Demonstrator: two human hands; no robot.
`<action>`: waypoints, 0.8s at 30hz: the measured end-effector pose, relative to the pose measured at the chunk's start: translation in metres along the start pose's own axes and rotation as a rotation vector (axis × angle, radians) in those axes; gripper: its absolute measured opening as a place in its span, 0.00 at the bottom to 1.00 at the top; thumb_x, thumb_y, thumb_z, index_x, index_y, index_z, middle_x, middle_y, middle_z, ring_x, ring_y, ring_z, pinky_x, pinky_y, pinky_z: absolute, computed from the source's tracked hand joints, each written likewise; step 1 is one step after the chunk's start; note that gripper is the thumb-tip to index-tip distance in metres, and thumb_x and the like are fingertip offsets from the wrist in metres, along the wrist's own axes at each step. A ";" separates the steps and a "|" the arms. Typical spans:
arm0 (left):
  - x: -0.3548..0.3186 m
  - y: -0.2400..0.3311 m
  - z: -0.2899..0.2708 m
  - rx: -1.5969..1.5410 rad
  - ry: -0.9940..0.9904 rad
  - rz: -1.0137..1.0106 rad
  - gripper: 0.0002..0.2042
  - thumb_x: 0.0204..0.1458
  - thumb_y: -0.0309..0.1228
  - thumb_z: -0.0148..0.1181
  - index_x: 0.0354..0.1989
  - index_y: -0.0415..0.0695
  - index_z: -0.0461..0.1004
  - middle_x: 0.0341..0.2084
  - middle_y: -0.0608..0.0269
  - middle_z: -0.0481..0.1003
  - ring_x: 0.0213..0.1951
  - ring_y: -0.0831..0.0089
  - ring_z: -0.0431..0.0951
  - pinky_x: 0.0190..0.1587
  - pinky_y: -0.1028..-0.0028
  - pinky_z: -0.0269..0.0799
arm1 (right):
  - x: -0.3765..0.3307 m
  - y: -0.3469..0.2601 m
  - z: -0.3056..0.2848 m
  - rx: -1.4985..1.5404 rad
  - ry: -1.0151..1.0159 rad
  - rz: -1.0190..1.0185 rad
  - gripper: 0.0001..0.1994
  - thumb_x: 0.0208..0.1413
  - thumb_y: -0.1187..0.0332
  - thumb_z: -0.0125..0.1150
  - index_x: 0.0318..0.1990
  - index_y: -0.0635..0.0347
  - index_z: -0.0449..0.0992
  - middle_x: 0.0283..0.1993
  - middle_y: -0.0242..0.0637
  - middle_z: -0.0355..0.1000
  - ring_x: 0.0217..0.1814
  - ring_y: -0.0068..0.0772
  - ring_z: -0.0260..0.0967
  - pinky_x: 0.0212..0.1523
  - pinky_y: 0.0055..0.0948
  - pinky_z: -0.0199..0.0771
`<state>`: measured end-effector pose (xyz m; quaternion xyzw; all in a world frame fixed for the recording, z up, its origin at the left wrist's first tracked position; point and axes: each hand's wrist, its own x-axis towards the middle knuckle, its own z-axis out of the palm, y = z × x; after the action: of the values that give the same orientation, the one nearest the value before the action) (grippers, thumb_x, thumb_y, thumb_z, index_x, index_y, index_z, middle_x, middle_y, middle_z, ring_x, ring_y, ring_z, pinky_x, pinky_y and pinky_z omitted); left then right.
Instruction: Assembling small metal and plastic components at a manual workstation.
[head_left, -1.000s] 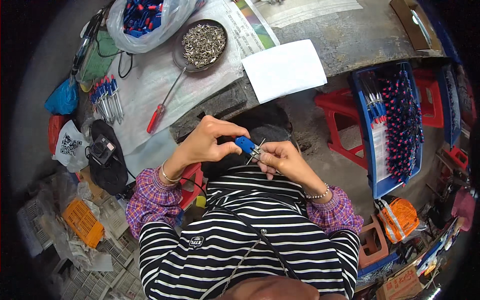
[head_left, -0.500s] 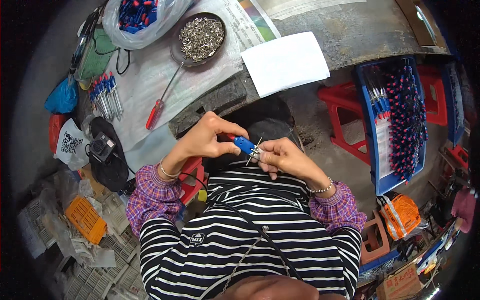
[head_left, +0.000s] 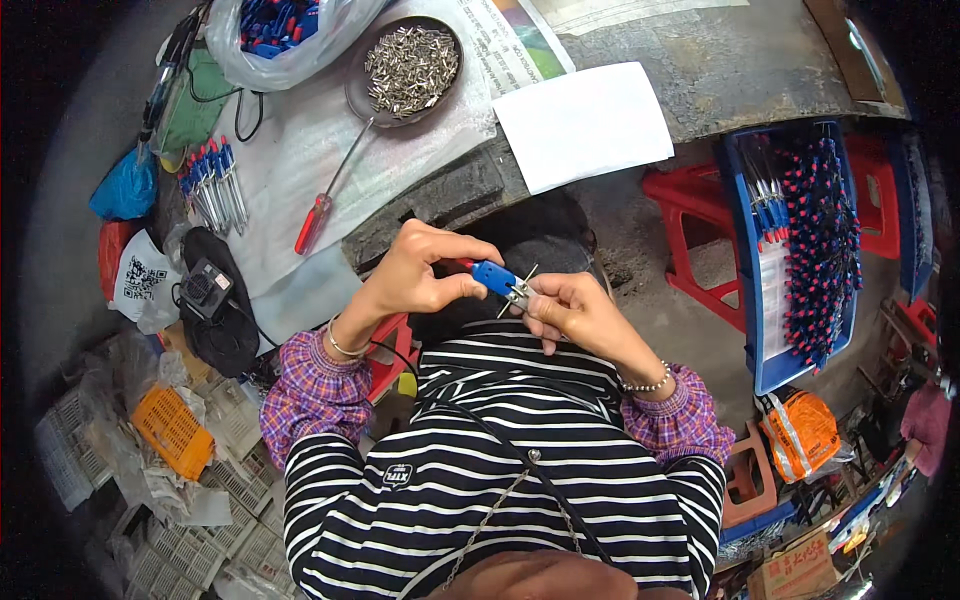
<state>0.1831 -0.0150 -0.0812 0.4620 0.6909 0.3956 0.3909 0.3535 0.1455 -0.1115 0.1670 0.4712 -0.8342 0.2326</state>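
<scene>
While I pinch a blue plastic handle piece with a red part and a silvery metal end (head_left: 490,277) between my left hand's (head_left: 425,270) thumb and forefinger, my right hand's (head_left: 572,310) fingers grasp the metal end, holding it before me, just off the worn grey worktable's (head_left: 720,60) near edge. I judge this one partly done: blue and metal are together, but a thin silver metal pin (head_left: 531,272) juts out on both sides, so securing it seems left. That makes one piece and one pin. Beyond, on the table, are one red-handled screwdriver (head_left: 313,225), one white paper sheet (head_left: 585,125) and one dark round bowl (head_left: 357,100) heaped with uncountable small silvery metal bits (head_left: 410,70). To the left lies one blue, red and silver bunch (head_left: 213,190), too overlapped to count; far left, one clear plastic bag (head_left: 290,75) of blue-and-red parts (head_left: 280,25). Right, one blue rectangular plastic tray (head_left: 748,270) holds many similar pieces (head_left: 820,250), apparently further along, too crowded to number.
</scene>
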 end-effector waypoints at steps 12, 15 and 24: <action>0.000 -0.001 0.009 0.012 0.061 0.035 0.13 0.34 0.26 0.67 0.33 0.40 0.78 0.21 0.58 0.77 0.21 0.72 0.77 0.23 0.78 0.69 | -0.001 0.001 -0.002 0.028 0.002 0.020 0.10 0.59 0.71 0.49 0.35 0.70 0.73 0.21 0.29 0.67 0.17 0.18 0.64 0.19 0.17 0.65; -0.001 0.003 0.013 0.040 0.120 0.054 0.14 0.34 0.25 0.67 0.33 0.40 0.78 0.22 0.58 0.78 0.21 0.72 0.78 0.24 0.78 0.69 | -0.002 -0.004 -0.005 -0.030 0.009 -0.003 0.10 0.59 0.71 0.49 0.35 0.70 0.73 0.21 0.30 0.67 0.17 0.18 0.64 0.19 0.17 0.65; 0.000 0.004 0.009 -0.049 0.058 0.005 0.14 0.34 0.22 0.66 0.34 0.38 0.78 0.22 0.58 0.78 0.22 0.74 0.78 0.25 0.79 0.70 | -0.004 -0.008 -0.007 -0.014 -0.047 0.033 0.10 0.59 0.72 0.47 0.34 0.70 0.73 0.21 0.30 0.67 0.18 0.18 0.64 0.19 0.17 0.66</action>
<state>0.1927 -0.0124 -0.0807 0.4425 0.6909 0.4265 0.3808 0.3526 0.1558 -0.1072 0.1536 0.4687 -0.8307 0.2584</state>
